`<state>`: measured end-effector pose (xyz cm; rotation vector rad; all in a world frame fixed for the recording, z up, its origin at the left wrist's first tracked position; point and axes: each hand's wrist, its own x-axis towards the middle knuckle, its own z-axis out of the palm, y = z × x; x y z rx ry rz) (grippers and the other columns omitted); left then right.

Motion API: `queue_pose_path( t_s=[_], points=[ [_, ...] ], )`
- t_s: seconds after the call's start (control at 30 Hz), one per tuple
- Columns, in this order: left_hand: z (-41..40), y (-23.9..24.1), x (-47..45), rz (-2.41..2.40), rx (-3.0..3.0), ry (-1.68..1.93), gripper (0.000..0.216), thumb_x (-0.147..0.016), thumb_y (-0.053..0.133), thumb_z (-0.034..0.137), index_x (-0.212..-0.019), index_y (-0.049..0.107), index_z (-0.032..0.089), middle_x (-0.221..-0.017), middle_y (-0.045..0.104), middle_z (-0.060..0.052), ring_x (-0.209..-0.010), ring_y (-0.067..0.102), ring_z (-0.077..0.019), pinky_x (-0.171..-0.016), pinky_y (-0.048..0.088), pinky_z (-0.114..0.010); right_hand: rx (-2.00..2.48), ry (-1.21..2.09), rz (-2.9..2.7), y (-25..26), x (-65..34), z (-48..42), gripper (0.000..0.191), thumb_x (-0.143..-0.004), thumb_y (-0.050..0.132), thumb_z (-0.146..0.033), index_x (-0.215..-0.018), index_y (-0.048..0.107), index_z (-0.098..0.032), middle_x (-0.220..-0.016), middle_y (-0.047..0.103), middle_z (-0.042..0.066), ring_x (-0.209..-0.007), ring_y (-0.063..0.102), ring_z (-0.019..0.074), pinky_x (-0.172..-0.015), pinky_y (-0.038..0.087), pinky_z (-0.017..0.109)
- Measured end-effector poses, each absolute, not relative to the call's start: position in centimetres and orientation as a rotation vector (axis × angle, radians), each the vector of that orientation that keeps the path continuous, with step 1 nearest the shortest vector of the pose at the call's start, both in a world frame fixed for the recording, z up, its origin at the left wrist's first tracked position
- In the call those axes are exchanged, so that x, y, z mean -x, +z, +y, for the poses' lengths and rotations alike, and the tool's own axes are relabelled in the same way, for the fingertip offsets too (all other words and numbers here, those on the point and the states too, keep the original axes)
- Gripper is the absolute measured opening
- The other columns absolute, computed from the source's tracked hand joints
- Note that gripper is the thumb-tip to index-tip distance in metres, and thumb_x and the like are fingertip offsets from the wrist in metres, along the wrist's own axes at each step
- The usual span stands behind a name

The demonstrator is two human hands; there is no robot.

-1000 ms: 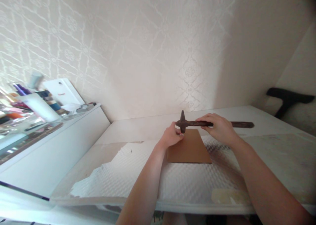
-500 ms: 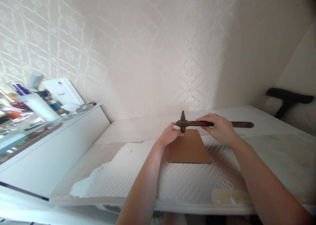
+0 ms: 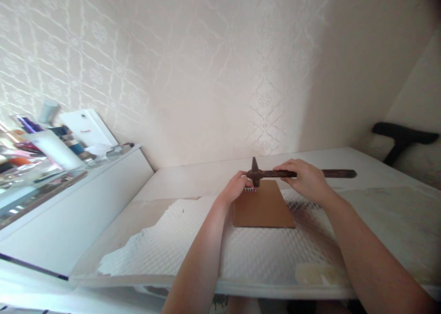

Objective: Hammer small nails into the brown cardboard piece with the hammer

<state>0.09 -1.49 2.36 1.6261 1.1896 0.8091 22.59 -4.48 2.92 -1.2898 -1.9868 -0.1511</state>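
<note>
1. The hammer (image 3: 272, 173) is up off the table, lying level just above the far edge of the board (image 3: 262, 206), handle running out to the right, head on the left with its pointed end sticking straight up.
2. Right hand (image 3: 305, 179) has the handle close behind the head, fingers wrapped over the top of it and pressed together, knuckles toward the wall.
3. Left hand (image 3: 236, 189) sits right at the head, fingertips bunched in a pinch just under the blunt face.
4. There's a tiny row of pale things (image 3: 250, 190) at that pinch, on the board's far left corner; too small to say what they are or whether the fingers actually grip them.
5. The board is a flat brown rectangle, lying on a white textured sheet (image 3: 193, 245) between both forearms.
6. That sheet has a ragged torn edge on the left, and bare table (image 3: 386, 213) shows beyond it on both sides.
7. Patterned wallpaper (image 3: 206, 75) rises straight behind the table.
8. Off to the left, a white shelf (image 3: 113, 167) carries a clutter of tubes and bottles (image 3: 51, 144), well apart from the hands.
9. Far right, a dark T-shaped object (image 3: 401, 137) leans by the wall.
</note>
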Motion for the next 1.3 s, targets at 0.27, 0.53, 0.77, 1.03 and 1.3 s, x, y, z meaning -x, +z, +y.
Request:
queue_pose_path(
  t_s=[0.27,0.53,0.77,1.03,1.3],
  points=[
    [-1.1,1.9,-0.1,1.208,-1.615,0.817,0.031,-0.067,0.054,0.016,-0.098,0.056,0.014,-0.094,0.068,-0.007,-0.092,0.061,-0.0204,-0.086,0.042,-0.032,1.201,-0.098,-1.985,3.1,-22.6,-4.5,0.022,-0.079,0.058,-0.016,-0.092,0.071,-0.027,-0.093,0.070,0.000,-0.085,0.063,0.0192,-0.072,0.049,0.032],
    [-1.4,1.4,0.2,1.159,-1.693,0.720,0.047,-0.072,0.066,0.014,-0.115,0.047,0.017,-0.079,0.069,-0.003,-0.084,0.065,-0.0174,-0.086,0.045,-0.034,1.219,-0.163,-1.881,3.1,-22.7,-4.5,0.023,-0.080,0.057,-0.016,-0.095,0.071,-0.027,-0.094,0.070,0.001,-0.091,0.062,0.0215,-0.075,0.049,0.034],
    [-1.6,1.2,0.0,1.135,-1.812,0.743,0.051,-0.069,0.068,0.008,-0.114,0.046,0.017,-0.077,0.069,-0.002,-0.077,0.065,-0.0171,-0.078,0.047,-0.032,1.256,-0.181,-1.922,3.2,-22.6,-4.7,0.026,-0.078,0.057,-0.013,-0.095,0.071,-0.027,-0.094,0.070,0.001,-0.089,0.062,0.0209,-0.075,0.048,0.034],
    [-1.6,1.2,-0.1,1.200,-1.882,0.760,0.041,-0.068,0.068,0.010,-0.103,0.048,0.018,-0.077,0.068,-0.001,-0.078,0.065,-0.0178,-0.077,0.047,-0.030,1.256,-0.141,-1.983,3.1,-22.5,-4.5,0.025,-0.077,0.059,-0.014,-0.092,0.072,-0.028,-0.092,0.070,-0.001,-0.084,0.063,0.0194,-0.070,0.049,0.032],
    [-1.5,1.3,-0.1,1.210,-1.916,0.742,0.040,-0.069,0.067,0.012,-0.103,0.048,0.018,-0.077,0.068,0.000,-0.081,0.065,-0.0184,-0.079,0.046,-0.030,1.258,-0.143,-1.992,3.0,-22.7,-4.5,0.026,-0.076,0.059,-0.014,-0.093,0.072,-0.030,-0.093,0.070,-0.001,-0.085,0.063,0.0191,-0.069,0.048,0.031]
  ],
)
